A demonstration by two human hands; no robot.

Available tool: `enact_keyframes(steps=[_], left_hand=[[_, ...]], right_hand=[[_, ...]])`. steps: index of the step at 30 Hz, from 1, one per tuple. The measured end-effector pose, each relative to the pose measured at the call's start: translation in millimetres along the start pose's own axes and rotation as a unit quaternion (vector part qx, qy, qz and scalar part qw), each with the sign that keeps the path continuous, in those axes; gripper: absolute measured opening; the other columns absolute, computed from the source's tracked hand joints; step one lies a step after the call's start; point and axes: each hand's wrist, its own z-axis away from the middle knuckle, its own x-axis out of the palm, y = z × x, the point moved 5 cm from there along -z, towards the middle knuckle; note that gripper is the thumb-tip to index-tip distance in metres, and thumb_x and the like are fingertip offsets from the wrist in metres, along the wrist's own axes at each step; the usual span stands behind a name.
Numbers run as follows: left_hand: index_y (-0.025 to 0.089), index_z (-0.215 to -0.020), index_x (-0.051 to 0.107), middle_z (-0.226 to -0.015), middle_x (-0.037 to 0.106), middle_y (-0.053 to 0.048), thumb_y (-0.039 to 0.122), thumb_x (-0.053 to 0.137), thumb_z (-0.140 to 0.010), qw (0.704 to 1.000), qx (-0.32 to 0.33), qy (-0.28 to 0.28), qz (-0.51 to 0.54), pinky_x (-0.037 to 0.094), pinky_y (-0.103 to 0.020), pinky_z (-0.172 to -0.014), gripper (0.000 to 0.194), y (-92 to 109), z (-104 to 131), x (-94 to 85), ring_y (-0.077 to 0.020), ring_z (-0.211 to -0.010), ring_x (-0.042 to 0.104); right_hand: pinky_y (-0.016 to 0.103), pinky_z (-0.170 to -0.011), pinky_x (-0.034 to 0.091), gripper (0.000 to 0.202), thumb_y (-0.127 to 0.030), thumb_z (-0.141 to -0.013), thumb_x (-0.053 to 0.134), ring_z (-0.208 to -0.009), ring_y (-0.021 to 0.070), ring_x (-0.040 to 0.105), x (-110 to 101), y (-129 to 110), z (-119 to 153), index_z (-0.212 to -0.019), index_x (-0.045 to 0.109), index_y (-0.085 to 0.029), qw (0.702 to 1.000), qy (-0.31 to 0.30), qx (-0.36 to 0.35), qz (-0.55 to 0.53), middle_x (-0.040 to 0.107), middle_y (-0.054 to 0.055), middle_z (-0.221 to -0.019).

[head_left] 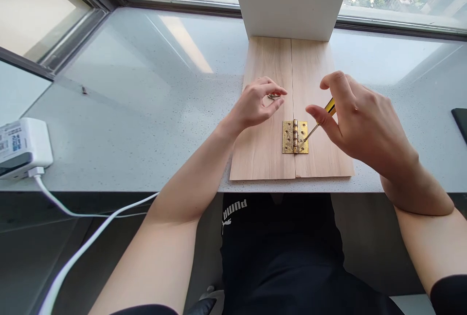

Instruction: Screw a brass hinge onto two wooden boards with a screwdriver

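Left hand, mine: thumb and fingers curled round small metal pieces. Brass hinge: between my hands, nearside, bridging two wooden boards. Right hand, mine: curled about a screwdriver slanting leftward onto the hinge; I'd straighten it before pressing and turning.
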Motion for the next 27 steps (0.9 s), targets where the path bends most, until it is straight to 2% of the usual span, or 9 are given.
enact_keyframes(steps=[2, 4, 7, 10, 13, 15, 19, 21, 27], left_hand=[[0.024, -0.129, 0.09, -0.127, 0.084, -0.01, 0.028, 0.083, -0.109, 0.998, 0.027, -0.047, 0.029, 0.068, -0.05, -0.11, 0.023, 16.1, 1.7, 0.1, -0.0296, -0.117, 0.081], [0.025, -0.128, 0.09, -0.125, 0.085, -0.009, 0.032, 0.086, -0.106, 0.992, 0.058, -0.098, 0.057, 0.067, -0.05, -0.112, 0.024, 31.8, 4.8, 5.5, -0.0302, -0.118, 0.08], [0.025, -0.123, 0.09, -0.121, 0.086, -0.01, 0.034, 0.086, -0.105, 0.974, 0.096, -0.179, 0.096, 0.063, -0.048, -0.111, 0.021, 48.0, 11.0, 21.5, -0.0311, -0.117, 0.078], [0.023, -0.118, 0.09, -0.12, 0.085, -0.011, 0.035, 0.081, -0.107, 0.962, 0.114, -0.224, 0.111, 0.06, -0.045, -0.108, 0.018, 53.7, 16.0, 35.6, -0.0298, -0.113, 0.076], [0.023, -0.111, 0.09, -0.115, 0.084, -0.011, 0.034, 0.078, -0.107, 0.959, 0.117, -0.234, 0.109, 0.06, -0.043, -0.105, 0.016, 53.7, 18.3, 43.7, -0.029, -0.111, 0.074], [0.025, -0.108, 0.09, -0.108, 0.083, -0.009, 0.032, 0.078, -0.106, 0.961, 0.112, -0.231, 0.101, 0.06, -0.044, -0.106, 0.014, 51.9, 18.4, 47.0, -0.0285, -0.107, 0.074], [0.028, -0.11, 0.092, -0.115, 0.087, -0.009, 0.031, 0.079, -0.107, 0.96, 0.12, -0.238, 0.087, 0.058, -0.051, -0.115, 0.013, 49.3, 18.9, 53.1, -0.0301, -0.109, 0.078], [0.028, -0.11, 0.092, -0.12, 0.088, -0.01, 0.031, 0.077, -0.108, 0.957, 0.124, -0.247, 0.082, 0.057, -0.052, -0.117, 0.015, 48.4, 19.3, 56.0, -0.0301, -0.11, 0.079], [0.028, -0.094, 0.087, -0.102, 0.083, -0.008, 0.031, 0.073, -0.111, 0.961, 0.126, -0.239, 0.063, 0.059, -0.049, -0.11, 0.023, 47.0, 18.9, 61.2, -0.0282, -0.1, 0.072]], right_hand=[[0.036, -0.063, 0.038, 0.017, -0.037, -0.124, 0.058, -0.069, 0.0206, 0.058, -1.1, 2.8, -0.4, -0.133, 0.063, -0.024, 1.0, -0.008, 0.007, -0.004, 0.071, 0.004, -0.093], [0.037, -0.066, 0.041, 0.014, -0.027, -0.121, 0.057, -0.07, 0.0197, 0.059, -3.6, 0.1, -0.7, -0.134, 0.061, -0.025, 0.999, -0.035, -0.011, -0.039, 0.072, 0.003, -0.096], [0.038, -0.072, 0.049, 0.021, -0.017, -0.114, 0.057, -0.078, 0.0186, 0.063, -9.1, -10.1, 0.4, -0.134, 0.056, -0.025, 0.989, -0.067, -0.064, -0.112, 0.075, 0.006, -0.114], [0.037, -0.074, 0.05, 0.033, -0.009, -0.106, 0.056, -0.086, 0.019, 0.064, -11.8, -17.7, 3.1, -0.134, 0.054, -0.026, 0.981, -0.078, -0.099, -0.149, 0.074, 0.007, -0.122], [0.038, -0.074, 0.049, 0.034, -0.009, -0.104, 0.06, -0.087, 0.0206, 0.064, -10.9, -19.8, 4.6, -0.134, 0.056, -0.025, 0.978, -0.088, -0.106, -0.154, 0.073, 0.008, -0.121], [0.039, -0.073, 0.047, 0.022, -0.018, -0.11, 0.063, -0.083, 0.0214, 0.063, -10.7, -16.5, 3.7, -0.13, 0.059, -0.024, 0.984, -0.085, -0.081, -0.133, 0.073, 0.008, -0.117], [0.037, -0.066, 0.038, 0.016, -0.038, -0.118, 0.065, -0.069, 0.0209, 0.058, -10.8, -3.7, 1.0, -0.125, 0.064, -0.024, 0.994, -0.082, -0.013, -0.065, 0.07, 0.002, -0.089], [0.037, -0.066, 0.038, 0.013, -0.036, -0.117, 0.065, -0.068, 0.021, 0.06, -11.0, -2.4, 0.4, -0.125, 0.063, -0.025, 0.994, -0.083, -0.014, -0.066, 0.069, 0.0, -0.086], [0.038, -0.063, 0.038, 0.004, -0.023, -0.114, 0.057, -0.071, 0.0201, 0.057, -17.2, -16.6, -1.0, -0.117, 0.06, -0.024, 0.991, -0.063, -0.066, -0.099, 0.066, 0.002, -0.091]])
